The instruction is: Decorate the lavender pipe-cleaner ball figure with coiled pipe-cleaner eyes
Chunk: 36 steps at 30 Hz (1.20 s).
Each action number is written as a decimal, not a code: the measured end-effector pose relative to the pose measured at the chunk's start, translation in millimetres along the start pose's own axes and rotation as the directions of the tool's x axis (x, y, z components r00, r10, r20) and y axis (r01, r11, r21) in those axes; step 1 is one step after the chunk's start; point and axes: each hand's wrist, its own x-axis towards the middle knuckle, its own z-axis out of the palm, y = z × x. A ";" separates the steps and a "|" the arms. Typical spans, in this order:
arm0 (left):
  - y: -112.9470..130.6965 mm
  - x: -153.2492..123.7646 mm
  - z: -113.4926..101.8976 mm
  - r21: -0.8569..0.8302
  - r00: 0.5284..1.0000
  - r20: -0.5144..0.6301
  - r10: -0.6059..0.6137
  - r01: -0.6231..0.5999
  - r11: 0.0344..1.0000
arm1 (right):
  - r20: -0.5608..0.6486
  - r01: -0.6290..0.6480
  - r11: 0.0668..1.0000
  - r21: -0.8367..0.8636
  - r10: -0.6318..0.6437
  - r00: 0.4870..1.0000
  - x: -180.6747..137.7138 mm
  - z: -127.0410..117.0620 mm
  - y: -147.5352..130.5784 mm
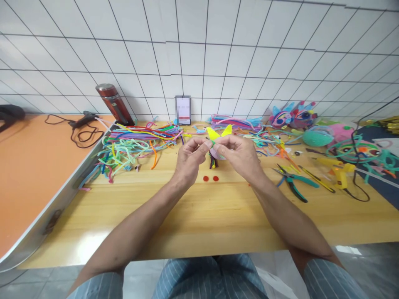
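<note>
Both of my hands are raised over the wooden table (pixel 199 220) and pinch one small craft piece (pixel 218 135) with two yellow petal shapes on top and a dark pipe-cleaner stem hanging below. My left hand (pixel 190 158) grips it from the left with thumb and fingers closed. My right hand (pixel 238 153) holds it from the right, fingers curled around a pale pink part. Two small red dots (pixel 210 178) lie on the table just under the hands.
A big heap of coloured pipe cleaners (pixel 137 145) lies at the left back. Teal pliers (pixel 294 180), a yellow glue gun (pixel 338 172) and finished fuzzy figures (pixel 293 116) sit at the right. A red flask (pixel 114 104) and a phone (pixel 183 110) lean on the tiled wall. An orange table (pixel 31 166) adjoins left.
</note>
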 end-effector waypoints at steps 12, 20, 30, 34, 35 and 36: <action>6.6 20.4 -21.1 0.415 0.954 0.266 0.138 -0.243 0.877 | 0.037 0.220 0.858 -0.465 -0.230 0.973 1.4 -7.2 3.4; 9.1 16.4 -15.5 0.326 0.984 0.072 0.163 -0.178 0.928 | 0.057 0.235 0.867 -0.440 -0.234 0.971 1.2 -6.0 1.6; -18.5 1.3 -1.3 -0.008 0.996 -0.008 0.091 -0.091 0.996 | -0.016 0.023 1.000 0.004 -0.023 1.000 2.6 9.6 13.7; -18.7 9.3 -7.2 0.039 0.992 0.079 0.095 -0.098 0.994 | -0.022 0.081 0.992 -0.098 -0.083 0.996 6.4 3.2 16.0; -16.4 12.7 -10.3 0.100 0.984 0.129 0.124 -0.137 0.986 | -0.027 0.132 0.976 -0.174 -0.138 0.990 6.7 0.4 15.2; -13.8 15.9 -13.6 0.171 0.971 0.182 0.154 -0.185 0.968 | -0.020 0.188 0.947 -0.259 -0.200 0.980 6.6 -2.1 14.3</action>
